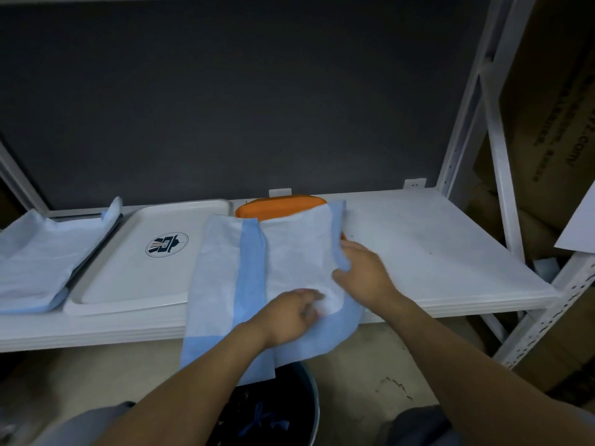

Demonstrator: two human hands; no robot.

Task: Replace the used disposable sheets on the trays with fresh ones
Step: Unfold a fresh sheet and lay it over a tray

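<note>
A pale blue and white disposable sheet (pixel 289 249) lies over an orange tray (pixel 277 206), of which only the far rim shows. The sheet hangs past the shelf's front edge. My left hand (pixel 289 313) grips the sheet near its front. My right hand (pixel 363 272) pinches the sheet's right edge. To the left sits a bare white tray (pixel 109 284) with a round dark logo. At the far left a third tray is covered by a crumpled blue sheet (pixel 29 262).
The trays rest on a white metal shelf (pixel 434 252) with a dark back panel. A dark bin (pixel 277 413) with blue scraps stands on the floor below the sheet. Cardboard boxes (pixel 553 107) fill the right side behind the shelf's uprights.
</note>
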